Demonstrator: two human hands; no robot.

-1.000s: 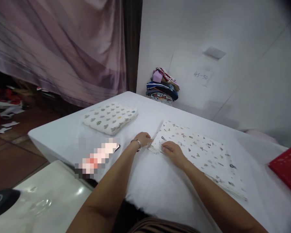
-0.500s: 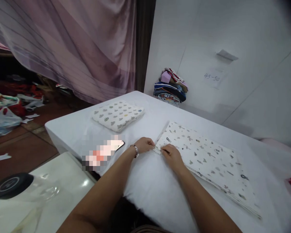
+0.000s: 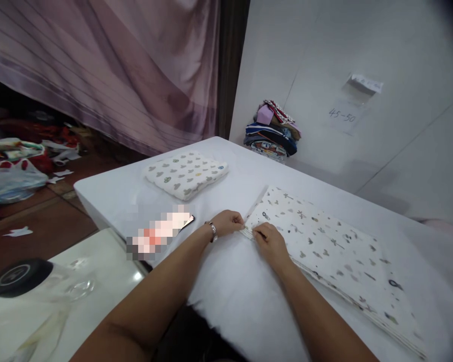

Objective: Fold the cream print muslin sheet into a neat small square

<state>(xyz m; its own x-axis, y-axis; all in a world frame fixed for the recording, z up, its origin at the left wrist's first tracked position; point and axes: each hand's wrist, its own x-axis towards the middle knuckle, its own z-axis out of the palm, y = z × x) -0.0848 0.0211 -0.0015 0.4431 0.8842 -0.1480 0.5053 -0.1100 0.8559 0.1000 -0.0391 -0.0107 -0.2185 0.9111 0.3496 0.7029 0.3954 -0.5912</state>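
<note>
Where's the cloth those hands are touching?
In the head view, the folded cloth lies right of centre on the table, left hand and right hand at its left corner.

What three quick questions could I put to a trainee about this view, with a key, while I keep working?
1. True or false: the left hand and the right hand are both at the same corner of the larger cloth.

2. Which is the bracelet nearest to?
A) the right hand
B) the left hand
C) the larger cloth

3. Fill in: the sign reads ____.

Key:
1. True
2. B
3. 45-50
</note>
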